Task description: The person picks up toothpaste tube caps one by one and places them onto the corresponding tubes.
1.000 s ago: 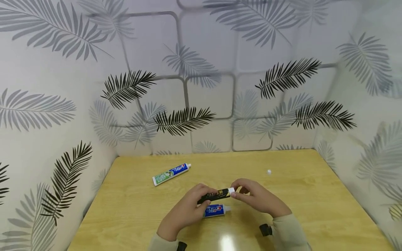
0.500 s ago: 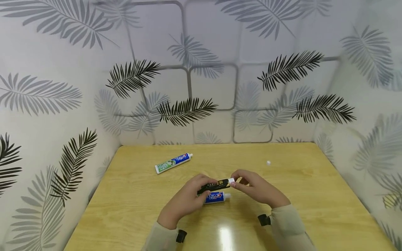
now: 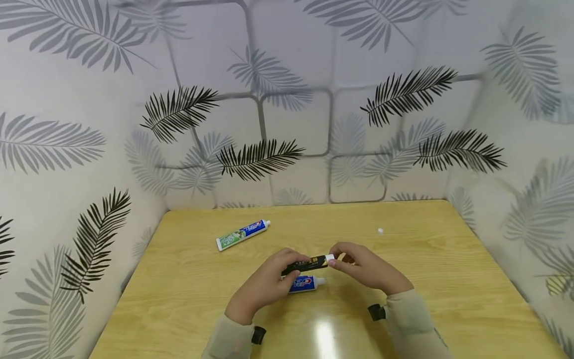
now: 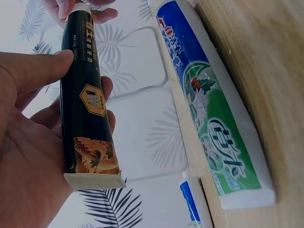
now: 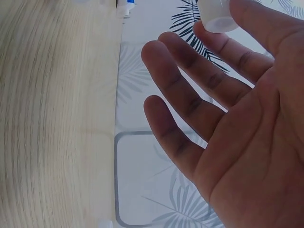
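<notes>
My left hand (image 3: 270, 280) grips a black toothpaste tube (image 4: 81, 104) by its body, thumb on one face and fingers behind. The tube has gold lettering and a honeycomb print by its flat crimped end. At its other end, my right hand (image 3: 365, 267) pinches the white cap (image 5: 216, 16) between thumb and index finger; the other fingers are spread loosely. A blue and green toothpaste tube (image 3: 302, 283) lies on the table just below the black one in the head view, partly hidden by my left hand.
Farther back on the wooden table (image 3: 188, 284) lies another blue and green toothpaste tube (image 3: 242, 235), angled, its nozzle to the right. A small white cap (image 3: 380, 231) sits at the back right. Leaf-patterned walls (image 3: 300, 184) stand behind and at both sides.
The head view has shifted slightly. Both hands keep their hold on the black tube and its cap, with no clear movement between them.
</notes>
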`<move>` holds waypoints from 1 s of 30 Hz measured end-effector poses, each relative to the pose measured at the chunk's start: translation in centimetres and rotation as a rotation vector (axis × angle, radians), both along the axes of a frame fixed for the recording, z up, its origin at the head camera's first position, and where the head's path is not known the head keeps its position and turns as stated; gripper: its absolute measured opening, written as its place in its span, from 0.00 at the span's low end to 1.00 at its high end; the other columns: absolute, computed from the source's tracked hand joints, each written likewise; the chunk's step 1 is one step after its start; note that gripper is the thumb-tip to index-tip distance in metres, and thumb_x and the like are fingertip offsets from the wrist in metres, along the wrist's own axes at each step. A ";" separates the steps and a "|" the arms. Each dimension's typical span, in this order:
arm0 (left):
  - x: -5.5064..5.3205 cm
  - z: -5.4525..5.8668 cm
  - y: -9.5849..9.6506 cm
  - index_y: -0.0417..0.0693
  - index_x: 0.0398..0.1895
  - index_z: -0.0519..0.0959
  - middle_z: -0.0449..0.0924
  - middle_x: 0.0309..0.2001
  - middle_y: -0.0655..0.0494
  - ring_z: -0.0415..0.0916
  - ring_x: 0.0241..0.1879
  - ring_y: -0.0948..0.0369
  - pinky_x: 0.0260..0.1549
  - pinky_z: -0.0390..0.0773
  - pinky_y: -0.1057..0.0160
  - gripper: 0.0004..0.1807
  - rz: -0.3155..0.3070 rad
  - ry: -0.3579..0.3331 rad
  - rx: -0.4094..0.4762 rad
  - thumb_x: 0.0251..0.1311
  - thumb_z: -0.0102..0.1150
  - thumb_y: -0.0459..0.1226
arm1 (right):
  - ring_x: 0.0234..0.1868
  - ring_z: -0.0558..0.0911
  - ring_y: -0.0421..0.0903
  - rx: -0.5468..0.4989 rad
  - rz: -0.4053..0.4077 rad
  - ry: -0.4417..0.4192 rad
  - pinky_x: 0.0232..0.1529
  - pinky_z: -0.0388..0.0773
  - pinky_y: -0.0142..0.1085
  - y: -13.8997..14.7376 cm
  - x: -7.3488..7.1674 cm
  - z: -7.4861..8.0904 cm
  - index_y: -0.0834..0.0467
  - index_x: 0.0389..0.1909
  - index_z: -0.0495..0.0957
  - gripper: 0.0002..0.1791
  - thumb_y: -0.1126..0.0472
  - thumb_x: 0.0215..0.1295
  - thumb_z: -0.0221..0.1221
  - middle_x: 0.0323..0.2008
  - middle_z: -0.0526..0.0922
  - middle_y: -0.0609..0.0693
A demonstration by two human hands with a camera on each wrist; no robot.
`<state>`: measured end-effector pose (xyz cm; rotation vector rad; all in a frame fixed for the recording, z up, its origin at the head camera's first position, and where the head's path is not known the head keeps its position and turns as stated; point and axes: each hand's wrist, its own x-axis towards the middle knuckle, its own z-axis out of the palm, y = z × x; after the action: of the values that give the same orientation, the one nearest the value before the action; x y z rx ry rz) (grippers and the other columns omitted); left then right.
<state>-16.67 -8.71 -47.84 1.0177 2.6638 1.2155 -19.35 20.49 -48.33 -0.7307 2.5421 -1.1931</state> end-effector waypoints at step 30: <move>-2.7 -0.7 0.0 0.52 0.72 0.79 0.84 0.63 0.60 0.78 0.61 0.61 0.63 0.80 0.52 0.23 0.007 -0.119 -0.023 0.76 0.60 0.34 | 0.46 0.84 0.53 0.022 -0.030 0.028 0.43 0.79 0.38 -0.2 -1.7 -0.7 0.43 0.52 0.79 0.15 0.39 0.82 0.53 0.48 0.83 0.44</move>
<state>-19.41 -8.76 -48.55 0.9035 2.5868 1.2042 -21.05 20.25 -49.08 -0.7112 2.5938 -1.1706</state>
